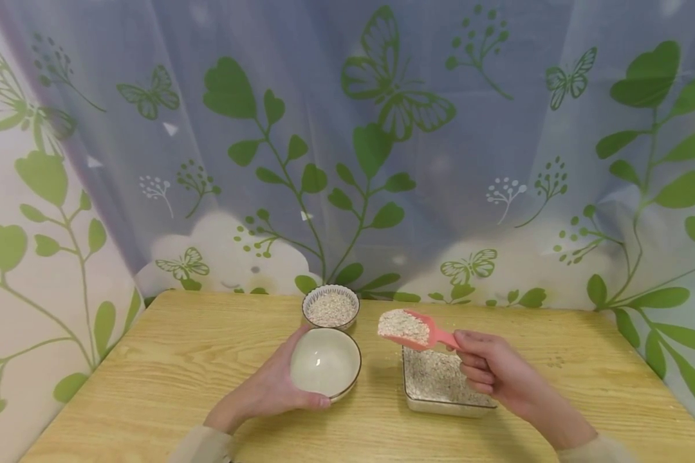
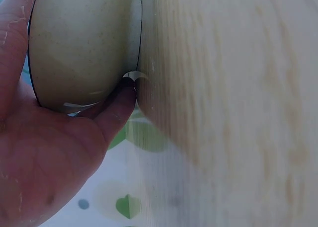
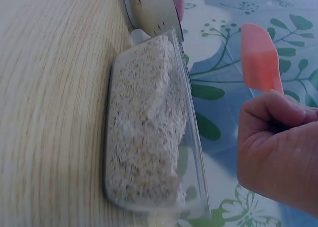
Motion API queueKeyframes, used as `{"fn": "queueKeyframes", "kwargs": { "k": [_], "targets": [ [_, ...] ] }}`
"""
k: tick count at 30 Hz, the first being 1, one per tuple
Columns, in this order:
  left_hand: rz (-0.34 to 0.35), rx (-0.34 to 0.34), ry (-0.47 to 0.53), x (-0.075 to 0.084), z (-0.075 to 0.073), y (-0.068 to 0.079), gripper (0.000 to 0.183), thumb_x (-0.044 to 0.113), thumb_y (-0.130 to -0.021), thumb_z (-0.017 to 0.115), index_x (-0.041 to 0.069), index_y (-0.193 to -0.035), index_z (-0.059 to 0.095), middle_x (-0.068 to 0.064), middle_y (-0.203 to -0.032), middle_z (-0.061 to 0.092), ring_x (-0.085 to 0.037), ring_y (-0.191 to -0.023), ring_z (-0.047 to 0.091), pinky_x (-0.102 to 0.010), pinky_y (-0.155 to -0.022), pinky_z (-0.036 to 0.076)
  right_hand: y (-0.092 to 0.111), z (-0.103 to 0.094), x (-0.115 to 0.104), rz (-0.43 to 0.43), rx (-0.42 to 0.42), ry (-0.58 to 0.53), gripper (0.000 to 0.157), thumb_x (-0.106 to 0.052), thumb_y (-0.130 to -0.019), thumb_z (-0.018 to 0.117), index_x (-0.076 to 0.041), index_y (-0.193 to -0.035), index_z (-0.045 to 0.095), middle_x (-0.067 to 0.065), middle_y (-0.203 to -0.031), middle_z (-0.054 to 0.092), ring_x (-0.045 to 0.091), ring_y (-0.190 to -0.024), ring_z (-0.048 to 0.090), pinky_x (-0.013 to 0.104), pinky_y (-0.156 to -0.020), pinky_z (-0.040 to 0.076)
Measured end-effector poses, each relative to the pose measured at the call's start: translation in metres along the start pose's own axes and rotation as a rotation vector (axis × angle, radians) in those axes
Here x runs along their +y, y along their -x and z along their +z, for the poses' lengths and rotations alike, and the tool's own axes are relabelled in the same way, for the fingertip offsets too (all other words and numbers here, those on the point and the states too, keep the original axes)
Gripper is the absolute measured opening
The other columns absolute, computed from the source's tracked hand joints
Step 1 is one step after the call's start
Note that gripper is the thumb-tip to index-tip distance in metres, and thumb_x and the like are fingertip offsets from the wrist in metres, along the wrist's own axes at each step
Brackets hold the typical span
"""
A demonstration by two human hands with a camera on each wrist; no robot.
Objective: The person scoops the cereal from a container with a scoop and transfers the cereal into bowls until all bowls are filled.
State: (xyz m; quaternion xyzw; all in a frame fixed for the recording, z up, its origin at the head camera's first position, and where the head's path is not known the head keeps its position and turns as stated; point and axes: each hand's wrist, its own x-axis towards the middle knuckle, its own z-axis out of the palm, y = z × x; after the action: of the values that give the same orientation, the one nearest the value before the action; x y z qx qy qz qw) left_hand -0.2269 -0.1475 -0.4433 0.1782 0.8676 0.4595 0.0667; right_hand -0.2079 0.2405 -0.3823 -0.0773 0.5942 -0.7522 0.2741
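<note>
My left hand (image 1: pixel 269 386) grips a cream bowl (image 1: pixel 326 361) with a dark rim, thumb at the near side and fingers round the far side. The bowl's inside shows bare in the head view, and its outer wall (image 2: pixel 79 48) fills the hand's grasp in the left wrist view. A pink scoop (image 1: pixel 427 332) heaped with pale flakes (image 1: pixel 401 325), which look like oats, is held by its handle in my right hand (image 1: pixel 500 370). That scoop hangs above the far edge of a see-through rectangular box (image 1: pixel 448 407) of flakes (image 3: pixel 144 127).
Behind the cream bowl stands a smaller fluted bowl (image 1: pixel 331 310) holding similar flakes. A few crumbs lie on the wooden table (image 1: pixel 121 399) right of the box. A curtain (image 1: pixel 324 161) printed with leaves and butterflies hangs along the table's back edge.
</note>
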Motion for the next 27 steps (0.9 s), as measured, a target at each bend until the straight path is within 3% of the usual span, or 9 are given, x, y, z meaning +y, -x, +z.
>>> {"fn": "queueKeyframes", "kwargs": {
  "k": [8,14,20,27],
  "targets": [
    [-0.005,-0.015,0.022,0.0,0.0,0.0,0.131,0.041,-0.063,0.097,0.009,-0.163,0.018,-0.018,-0.153,0.044,-0.032,-0.13,0.055,-0.051,-0.108,0.044,-0.014,0.022,-0.002,0.013,0.083,0.127,0.026,-0.032,-0.11,0.047,-0.018,-0.088,0.046,-0.01,-0.061,0.027,0.005,-0.049,0.026,0.02,-0.048,0.024],
    [-0.012,-0.013,0.018,-0.002,0.001,-0.001,0.131,0.042,-0.062,0.097,0.011,-0.163,0.019,-0.016,-0.151,0.046,-0.031,-0.128,0.055,-0.05,-0.105,0.047,-0.026,0.038,-0.001,0.002,0.117,0.194,0.027,-0.03,-0.11,0.046,-0.017,-0.086,0.045,-0.008,-0.06,0.024,0.007,-0.048,0.023,0.021,-0.047,0.022],
    [0.013,-0.025,0.026,-0.001,0.0,-0.001,0.125,0.041,-0.063,0.097,0.016,-0.161,0.023,-0.012,-0.146,0.049,-0.027,-0.121,0.057,-0.042,-0.098,0.049,-0.038,0.055,0.003,0.006,0.131,0.23,0.024,-0.029,-0.11,0.046,-0.011,-0.096,0.052,-0.007,-0.061,0.024,0.008,-0.048,0.02,0.022,-0.047,0.021],
    [0.02,-0.033,0.028,0.0,-0.002,0.0,0.125,0.042,-0.063,0.096,0.018,-0.161,0.023,-0.011,-0.146,0.048,-0.026,-0.12,0.056,-0.039,-0.095,0.049,-0.051,0.075,0.009,0.001,0.212,0.328,0.028,-0.023,-0.109,0.046,0.002,-0.111,0.06,-0.008,-0.058,0.027,0.008,-0.046,0.02,0.021,-0.045,0.022]
  ]
}}
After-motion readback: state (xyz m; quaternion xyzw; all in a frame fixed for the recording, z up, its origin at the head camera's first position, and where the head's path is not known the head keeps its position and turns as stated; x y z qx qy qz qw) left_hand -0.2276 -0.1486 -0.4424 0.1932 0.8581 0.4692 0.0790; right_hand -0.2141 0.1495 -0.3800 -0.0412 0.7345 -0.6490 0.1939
